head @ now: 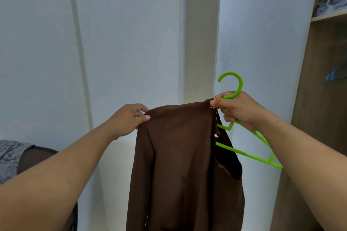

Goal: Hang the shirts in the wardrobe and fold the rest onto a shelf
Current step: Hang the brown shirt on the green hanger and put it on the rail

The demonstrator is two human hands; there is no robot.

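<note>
A brown shirt (180, 159) hangs in front of me, held up at its top edge by both hands. My left hand (129, 118) pinches its left shoulder. My right hand (238, 108) grips the neck of a bright green plastic hanger (244, 150) and also pinches the shirt's collar with an orange tag. The hanger's hook points up; its left arm is tucked into the shirt, its right arm sticks out bare to the right.
White wardrobe doors (122, 43) fill the view ahead. An open wooden wardrobe section (323, 99) stands at the right, with a shelf (328, 17) carrying bagged clothes and a blue hanger (336, 75) inside. A patterned cloth on a dark chair (16, 157) lies at lower left.
</note>
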